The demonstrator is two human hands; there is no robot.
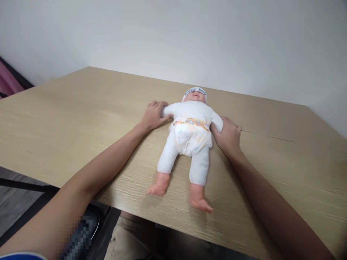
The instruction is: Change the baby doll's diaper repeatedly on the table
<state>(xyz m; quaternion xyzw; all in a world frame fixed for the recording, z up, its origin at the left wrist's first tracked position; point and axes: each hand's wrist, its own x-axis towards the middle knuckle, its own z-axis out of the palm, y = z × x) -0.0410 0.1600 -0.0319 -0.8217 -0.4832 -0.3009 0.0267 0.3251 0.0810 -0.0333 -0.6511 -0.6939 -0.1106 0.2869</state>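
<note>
A baby doll (pixel 189 135) lies on its back on the wooden table (pixel 81 119), head away from me and bare feet toward the near edge. It wears a white suit, a white cap with blue letters and a diaper (pixel 192 136) with a coloured waistband. My left hand (pixel 153 115) is closed around the end of the doll's arm on the left side. My right hand (pixel 229 137) grips the end of the doll's other arm, fingers curled against the table.
A plain white wall (pixel 189 39) runs behind the table. A seam (pixel 268 136) crosses the tabletop to the right of the doll. Below the near edge I see my lap in beige trousers (pixel 130 238) and dark floor at the left.
</note>
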